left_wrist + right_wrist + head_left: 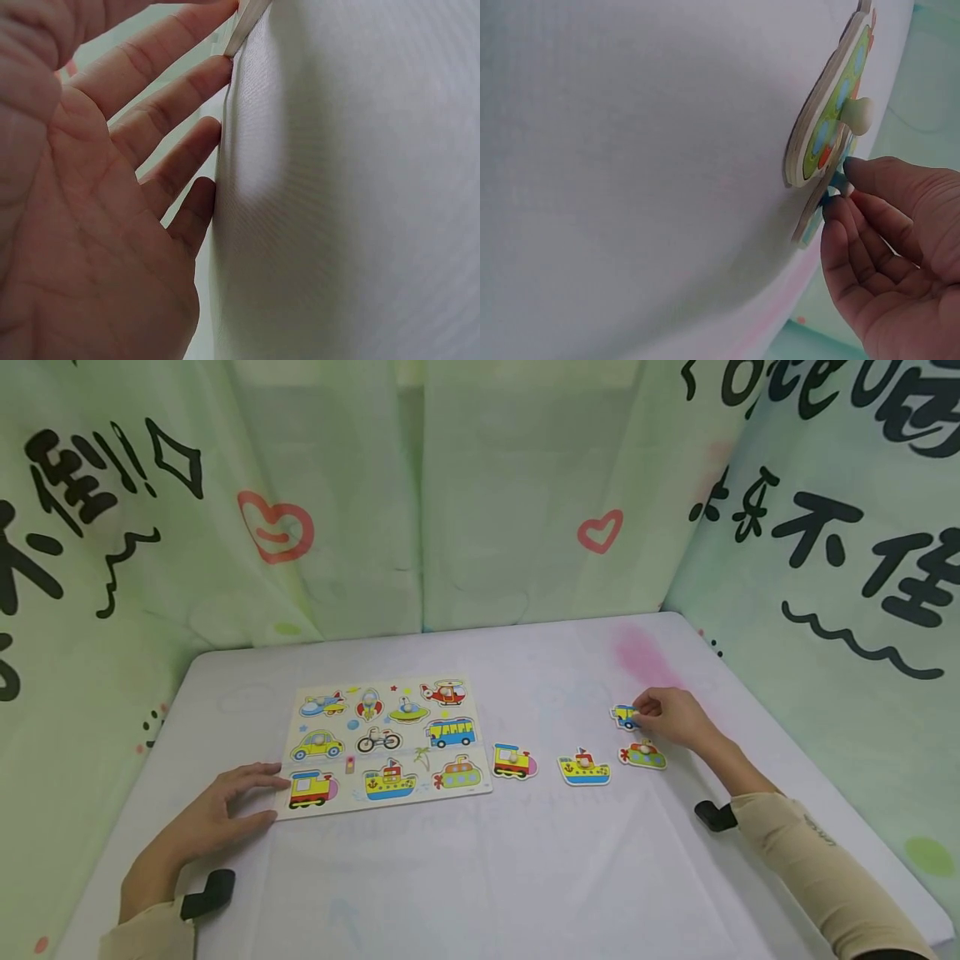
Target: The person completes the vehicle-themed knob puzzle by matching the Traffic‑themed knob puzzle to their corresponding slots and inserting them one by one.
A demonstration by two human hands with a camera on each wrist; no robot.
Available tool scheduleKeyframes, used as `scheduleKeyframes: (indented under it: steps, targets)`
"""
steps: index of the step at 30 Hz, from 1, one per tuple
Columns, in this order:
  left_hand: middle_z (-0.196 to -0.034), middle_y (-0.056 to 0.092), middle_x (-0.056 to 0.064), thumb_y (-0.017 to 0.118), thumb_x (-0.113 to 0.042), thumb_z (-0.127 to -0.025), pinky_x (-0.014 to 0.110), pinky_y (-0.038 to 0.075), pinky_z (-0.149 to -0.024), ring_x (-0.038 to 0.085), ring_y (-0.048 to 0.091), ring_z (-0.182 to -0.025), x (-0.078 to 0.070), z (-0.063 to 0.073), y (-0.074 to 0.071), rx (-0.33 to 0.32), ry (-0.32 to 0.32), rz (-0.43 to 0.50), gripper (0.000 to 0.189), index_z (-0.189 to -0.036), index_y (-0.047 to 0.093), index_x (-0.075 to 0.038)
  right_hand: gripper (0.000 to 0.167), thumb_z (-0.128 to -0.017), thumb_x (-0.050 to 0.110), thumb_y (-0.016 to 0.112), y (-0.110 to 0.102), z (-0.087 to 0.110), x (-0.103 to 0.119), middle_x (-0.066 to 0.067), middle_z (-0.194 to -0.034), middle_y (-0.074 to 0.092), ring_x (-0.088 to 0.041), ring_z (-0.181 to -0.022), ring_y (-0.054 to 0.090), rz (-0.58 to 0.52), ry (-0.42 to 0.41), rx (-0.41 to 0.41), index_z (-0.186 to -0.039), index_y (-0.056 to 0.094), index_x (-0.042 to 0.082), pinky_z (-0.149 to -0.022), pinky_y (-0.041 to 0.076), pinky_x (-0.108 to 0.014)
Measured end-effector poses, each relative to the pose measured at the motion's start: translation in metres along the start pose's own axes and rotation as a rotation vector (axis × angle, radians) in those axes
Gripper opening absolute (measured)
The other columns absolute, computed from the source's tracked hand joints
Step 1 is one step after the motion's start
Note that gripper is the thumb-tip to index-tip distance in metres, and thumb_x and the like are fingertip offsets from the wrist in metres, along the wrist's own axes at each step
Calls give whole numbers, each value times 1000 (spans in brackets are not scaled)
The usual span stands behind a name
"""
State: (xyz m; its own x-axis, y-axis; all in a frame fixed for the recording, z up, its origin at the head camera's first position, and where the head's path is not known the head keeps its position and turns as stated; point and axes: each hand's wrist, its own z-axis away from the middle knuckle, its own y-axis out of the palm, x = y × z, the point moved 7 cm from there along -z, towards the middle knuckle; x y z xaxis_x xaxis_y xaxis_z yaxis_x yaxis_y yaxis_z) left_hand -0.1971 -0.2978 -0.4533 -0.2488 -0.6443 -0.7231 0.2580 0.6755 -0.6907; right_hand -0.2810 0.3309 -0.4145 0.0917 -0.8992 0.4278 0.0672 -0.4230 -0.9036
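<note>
At the board's left edge, my left hand (225, 806) touches the flat puzzle board (411, 739) with extended fingers, the thumb by its lower corner. The left wrist view has this hand (120, 202) with spread fingers, fingertips at the board's edge. On the right, my right hand (678, 720) pinches the knob of a blue-and-yellow bus puzzle piece (623, 717) between thumb and fingers. Just in front of it lies a green submarine puzzle piece (642, 755). In the right wrist view the submarine's pale knob (857, 116) stands out, and it partly hides the bus piece (808, 225).
Between board and right hand lie a ship puzzle piece (584, 769) and a train puzzle piece (513, 762), the train close to the board's right edge. A white cloth (450, 877) covers the table. Printed green curtains (487, 510) enclose the back and sides.
</note>
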Motion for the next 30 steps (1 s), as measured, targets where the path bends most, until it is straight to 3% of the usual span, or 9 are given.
scheduleKeyframes:
  steps: [14, 22, 30]
  targets:
    - [-149, 48, 26, 81, -12, -86, 79, 25, -105, 54, 29, -140, 0, 0, 0, 0, 5, 3, 40, -124, 69, -9, 14, -94, 7, 69, 3, 2, -4, -13, -89, 68, -26, -83, 60, -41, -1, -54, -102, 69, -5, -74, 51, -34]
    - [-146, 51, 25, 81, -12, -85, 76, 28, -104, 52, 34, -137, -1, 0, 0, -20, 47, 0, 37, -121, 70, -10, 16, -94, 8, 70, 2, 4, -7, -15, -91, 69, -27, -85, 61, -70, 24, -74, -103, 69, -5, -73, 52, -33]
    - [-147, 51, 25, 81, -13, -86, 78, 27, -105, 53, 33, -138, -2, 0, -1, -15, 39, -5, 38, -122, 70, -10, 20, -96, 11, 71, 2, 4, 2, -17, -96, 71, -26, -86, 64, -159, 19, -114, -108, 69, -5, -70, 52, -19]
